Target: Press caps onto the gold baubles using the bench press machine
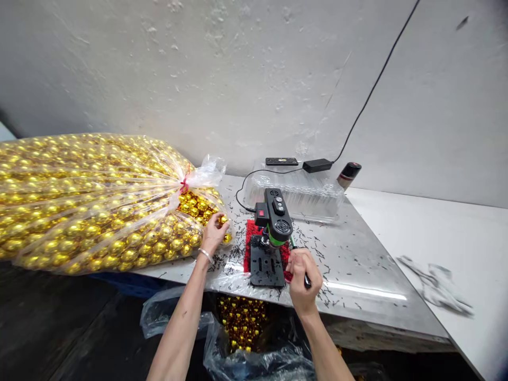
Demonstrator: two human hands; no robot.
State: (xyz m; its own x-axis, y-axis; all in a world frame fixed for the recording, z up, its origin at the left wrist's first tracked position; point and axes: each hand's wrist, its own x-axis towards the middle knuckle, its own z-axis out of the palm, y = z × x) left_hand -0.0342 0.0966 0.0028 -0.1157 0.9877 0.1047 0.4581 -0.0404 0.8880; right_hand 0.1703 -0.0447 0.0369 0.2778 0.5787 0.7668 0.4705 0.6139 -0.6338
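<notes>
My left hand (215, 233), with a silver bangle at the wrist, is closed in a pinch on a shiny gold ball (223, 218) beside the opening of a large clear bag (183, 210) of such balls. My right hand (304, 276) is wrapped round the black-ended lever handle (307, 281) of a small black bench drill press (279, 211). The press has a green ring under its head and a slotted black base plate (268, 270), with no ball visible on it. A red mat (247, 248) lies beneath the press.
Dark shavings litter the metal table (357, 254). Behind the press stand a clear plastic tray (293, 193), a black power adapter (317, 165) with its cord, a phone (281, 161) and a spray can (349, 174). Below the front edge hangs an open bag (238, 365) holding gold balls. White gloves (436, 286) lie right.
</notes>
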